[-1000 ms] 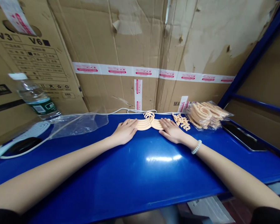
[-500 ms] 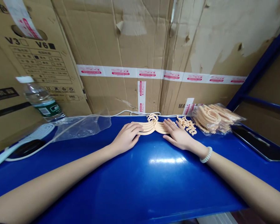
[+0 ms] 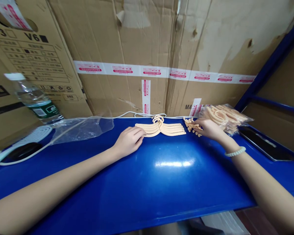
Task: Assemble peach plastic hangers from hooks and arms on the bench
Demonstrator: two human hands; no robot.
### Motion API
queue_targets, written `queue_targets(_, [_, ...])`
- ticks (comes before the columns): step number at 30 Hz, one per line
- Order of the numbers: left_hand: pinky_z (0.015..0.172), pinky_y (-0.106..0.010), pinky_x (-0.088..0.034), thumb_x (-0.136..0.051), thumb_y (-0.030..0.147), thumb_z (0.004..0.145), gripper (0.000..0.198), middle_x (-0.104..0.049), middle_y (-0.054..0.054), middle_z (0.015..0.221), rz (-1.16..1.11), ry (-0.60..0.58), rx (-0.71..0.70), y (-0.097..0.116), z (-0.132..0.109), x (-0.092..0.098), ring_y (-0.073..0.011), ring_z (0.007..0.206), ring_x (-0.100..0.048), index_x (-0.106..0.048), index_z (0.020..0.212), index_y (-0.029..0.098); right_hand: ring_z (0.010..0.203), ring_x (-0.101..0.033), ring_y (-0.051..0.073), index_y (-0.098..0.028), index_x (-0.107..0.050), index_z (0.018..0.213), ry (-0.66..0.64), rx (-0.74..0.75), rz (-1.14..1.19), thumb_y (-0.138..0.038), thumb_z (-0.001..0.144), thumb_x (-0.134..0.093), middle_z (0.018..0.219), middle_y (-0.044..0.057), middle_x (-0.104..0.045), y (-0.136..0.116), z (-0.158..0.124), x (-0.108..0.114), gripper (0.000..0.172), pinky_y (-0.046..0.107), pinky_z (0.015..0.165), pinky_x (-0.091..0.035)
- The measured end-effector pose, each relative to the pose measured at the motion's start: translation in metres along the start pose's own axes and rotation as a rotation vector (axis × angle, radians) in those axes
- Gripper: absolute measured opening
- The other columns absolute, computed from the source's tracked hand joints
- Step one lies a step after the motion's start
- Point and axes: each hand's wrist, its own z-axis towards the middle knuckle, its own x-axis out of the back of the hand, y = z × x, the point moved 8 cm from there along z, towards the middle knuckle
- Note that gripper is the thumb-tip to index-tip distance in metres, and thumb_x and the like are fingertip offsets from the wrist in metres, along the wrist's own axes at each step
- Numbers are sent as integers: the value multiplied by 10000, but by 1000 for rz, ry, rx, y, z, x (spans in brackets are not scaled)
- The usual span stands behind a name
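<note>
The row of peach hangers (image 3: pixel 172 129) lies flat near the back of the blue table (image 3: pixel 137 182), the arms fanned one behind another and the hooks bunched together at the middle, facing the cardboard (image 3: pixel 107 94). The left hand (image 3: pixel 127 141) rests at the left end of the row with its fingers bent over the tips of the hangers; whether they grip or only press, I cannot tell. The right hand (image 3: pixel 209 129) is over the pile of small hooks (image 3: pixel 188 122), its fingertips bent down among them; I cannot tell whether a piece is pinched. A clear bag of more peach pieces (image 3: pixel 231 119) lies just beyond that hand, and a phone (image 3: pixel 264 143) lies to its right.

The hangers look like light, stiff plastic, probably smooth enough to slide over one another, so a loose push could spread the row. The thin necks of the hooks seem the likeliest place to snap. A hold around the thick arms, near the middle, should keep several together; the small hooks suit a fingertip pinch
</note>
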Motion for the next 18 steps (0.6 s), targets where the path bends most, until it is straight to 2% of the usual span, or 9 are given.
queue_targets(3, [792, -384, -507, -499, 148, 956, 167, -743, -85, 1030, 44, -7, 19, 0, 0, 1, -244, 944, -680, -655, 1002, 188, 978, -704, 277, -171, -744, 1144, 7, 12, -43, -240, 880, -580, 1087, 131, -750, -5, 2, -8, 319, 358, 829, -567])
queue_targets(11, [814, -416, -507, -507, 188, 960, 171, -717, -109, 1103, 12, -67, 68, -7, -1, -6, -281, 1033, -648, -645, 1059, 170, 995, -678, 300, -162, -721, 1204, 38, -22, -139, -258, 960, -506, 1057, 146, -750, -2, 2, -7, 339, 370, 801, -552])
queue_targets(15, [868, -440, -505, -438, 142, 961, 245, -701, -118, 1143, -24, -109, 102, -12, -2, -12, -283, 1071, -630, -637, 1100, 171, 966, -662, 304, -168, -749, 1141, 54, -11, -161, -263, 962, -519, 1013, 135, -745, -6, 3, -7, 306, 366, 767, -531])
queue_targets(18, [875, -446, -508, -465, 165, 954, 225, -690, -115, 1143, -39, -125, 127, -15, -3, -14, -287, 1074, -616, -633, 1103, 177, 926, -653, 292, -185, -773, 1074, 60, 9, -162, -275, 963, -532, 967, 125, -741, -10, 6, -10, 280, 348, 728, -511])
